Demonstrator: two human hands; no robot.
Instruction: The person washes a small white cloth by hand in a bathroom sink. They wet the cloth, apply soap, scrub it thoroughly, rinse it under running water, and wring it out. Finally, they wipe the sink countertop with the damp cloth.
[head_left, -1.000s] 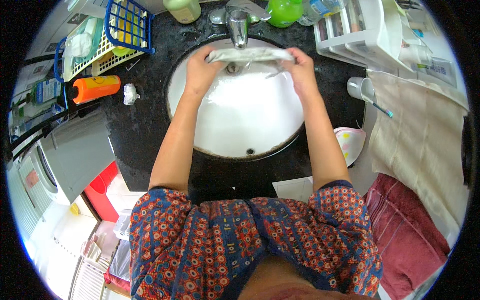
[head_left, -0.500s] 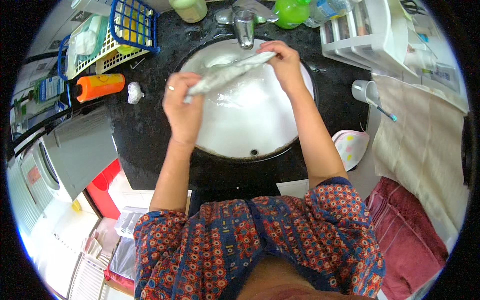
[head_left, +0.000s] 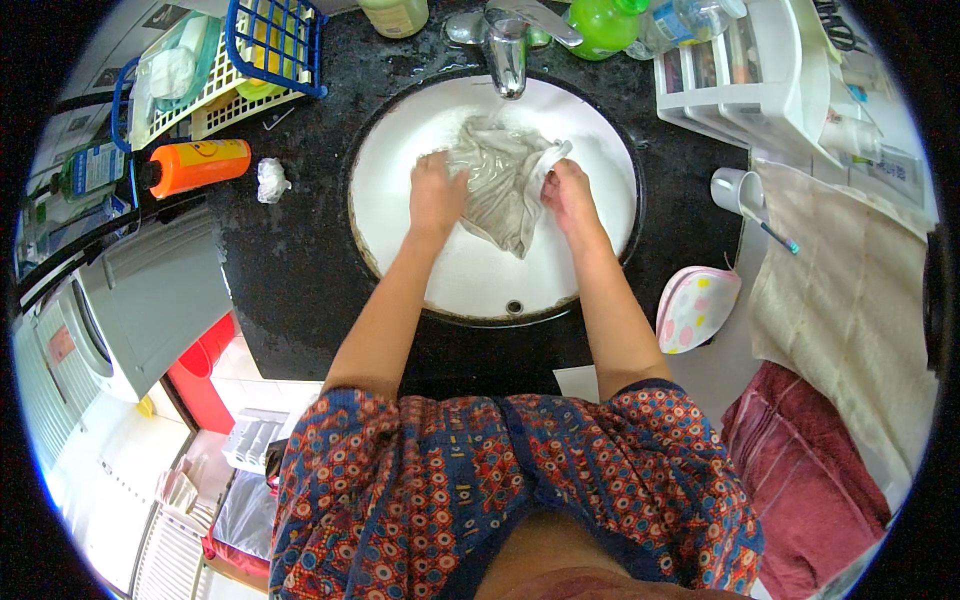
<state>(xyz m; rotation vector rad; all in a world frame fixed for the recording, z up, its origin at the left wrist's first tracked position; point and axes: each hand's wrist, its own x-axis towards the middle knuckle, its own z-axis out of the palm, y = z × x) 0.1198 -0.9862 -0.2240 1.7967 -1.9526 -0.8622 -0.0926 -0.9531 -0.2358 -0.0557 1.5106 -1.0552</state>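
A wet greyish cloth (head_left: 497, 190) hangs spread and creased in the white oval sink (head_left: 470, 285), below the chrome faucet (head_left: 505, 55). Its lower corner droops to a point. My left hand (head_left: 437, 197), a little smeared by motion, has its fingers curled at the cloth's left edge. On the other side, my right hand (head_left: 571, 194) pinches the cloth's bunched, paler right edge. Water glistens on the basin and on the cloth's left part.
To the left lie an orange bottle (head_left: 200, 166), a crumpled white lump (head_left: 271, 181) and a blue-and-cream basket (head_left: 275, 45). A green bottle (head_left: 603, 28) and white drawers (head_left: 725, 95) stand at the back right. A white cup (head_left: 732, 188) and a spotted pouch (head_left: 697, 308) are on the right.
Both hands have come down and closer together over the sink. The cloth, earlier stretched in a narrow band between them, now hangs spread out in the basin.
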